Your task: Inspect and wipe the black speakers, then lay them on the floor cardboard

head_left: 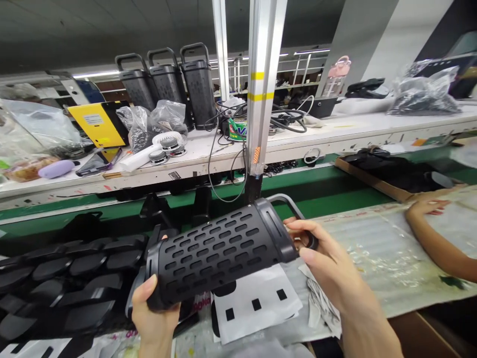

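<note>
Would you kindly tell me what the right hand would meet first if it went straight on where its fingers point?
Probably the end cap of the black perforated housing; the right hand may be touching it, but depth is unclear.

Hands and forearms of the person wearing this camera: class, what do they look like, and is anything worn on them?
The left hand and right hand are ungloved. No sleeve, watch or bracelet shows on the right forearm or left wrist. Part of the left hand is hidden, so rings there cannot be judged.
</note>
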Action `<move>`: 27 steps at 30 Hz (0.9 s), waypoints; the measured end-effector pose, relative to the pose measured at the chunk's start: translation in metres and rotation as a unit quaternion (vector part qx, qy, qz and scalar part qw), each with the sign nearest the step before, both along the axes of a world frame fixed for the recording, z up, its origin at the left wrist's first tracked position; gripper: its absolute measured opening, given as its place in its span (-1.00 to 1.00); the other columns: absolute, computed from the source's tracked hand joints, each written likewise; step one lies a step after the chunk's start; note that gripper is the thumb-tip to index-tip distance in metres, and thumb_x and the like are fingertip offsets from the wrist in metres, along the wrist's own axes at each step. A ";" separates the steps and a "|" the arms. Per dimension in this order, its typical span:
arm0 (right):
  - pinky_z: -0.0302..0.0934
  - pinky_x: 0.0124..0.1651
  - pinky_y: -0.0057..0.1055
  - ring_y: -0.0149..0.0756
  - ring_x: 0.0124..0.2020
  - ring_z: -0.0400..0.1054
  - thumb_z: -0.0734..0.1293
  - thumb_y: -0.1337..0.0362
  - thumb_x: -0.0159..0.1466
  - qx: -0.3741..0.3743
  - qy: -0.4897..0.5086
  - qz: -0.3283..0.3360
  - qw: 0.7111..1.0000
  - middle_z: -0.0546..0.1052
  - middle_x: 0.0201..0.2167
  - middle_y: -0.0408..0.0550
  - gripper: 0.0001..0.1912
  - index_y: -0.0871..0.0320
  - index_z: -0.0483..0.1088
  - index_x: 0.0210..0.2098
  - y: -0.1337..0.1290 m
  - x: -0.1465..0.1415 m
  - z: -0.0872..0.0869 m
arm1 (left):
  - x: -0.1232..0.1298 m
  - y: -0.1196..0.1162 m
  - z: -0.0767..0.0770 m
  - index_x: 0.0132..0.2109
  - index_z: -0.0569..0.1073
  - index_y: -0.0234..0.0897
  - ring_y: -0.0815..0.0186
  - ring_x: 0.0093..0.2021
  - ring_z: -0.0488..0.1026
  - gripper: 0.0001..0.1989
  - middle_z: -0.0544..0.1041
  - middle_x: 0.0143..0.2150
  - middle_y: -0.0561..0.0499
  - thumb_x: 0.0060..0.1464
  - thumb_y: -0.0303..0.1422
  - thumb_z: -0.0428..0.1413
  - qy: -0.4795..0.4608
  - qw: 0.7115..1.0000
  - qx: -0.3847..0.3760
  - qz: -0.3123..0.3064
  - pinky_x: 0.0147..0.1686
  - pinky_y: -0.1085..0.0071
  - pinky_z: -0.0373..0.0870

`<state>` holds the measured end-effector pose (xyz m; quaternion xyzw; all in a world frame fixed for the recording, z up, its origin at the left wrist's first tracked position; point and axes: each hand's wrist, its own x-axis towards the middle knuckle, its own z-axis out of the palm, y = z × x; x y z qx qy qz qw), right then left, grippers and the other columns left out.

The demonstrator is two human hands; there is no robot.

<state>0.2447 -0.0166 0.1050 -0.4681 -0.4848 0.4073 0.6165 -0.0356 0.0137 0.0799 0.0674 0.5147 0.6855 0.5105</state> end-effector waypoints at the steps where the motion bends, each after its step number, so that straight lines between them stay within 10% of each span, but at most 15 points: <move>1: 0.34 -0.21 -0.31 -0.16 -0.15 0.36 0.42 0.00 0.10 -0.015 -0.026 0.000 1.000 0.43 -0.07 0.03 -0.64 0.02 0.43 -0.17 0.000 0.000 0.001 | 0.000 0.000 0.000 -0.01 0.54 -0.20 0.19 -0.48 0.52 -0.43 0.57 -0.56 0.06 -0.21 -0.17 0.01 0.001 1.000 0.000 0.002 -0.60 0.43 0.39; 27: 0.04 -0.20 -0.32 -0.17 -0.16 0.18 0.33 0.09 0.06 -0.107 -0.045 -0.008 0.993 0.29 -0.38 -0.13 -0.74 0.07 0.19 -0.46 0.021 0.002 -0.019 | 0.008 -0.006 -0.002 -0.30 0.58 -0.26 0.29 -0.41 0.58 -0.67 0.62 -0.45 0.12 -0.32 -0.26 0.24 0.003 1.000 0.017 -0.010 -0.43 0.56 0.54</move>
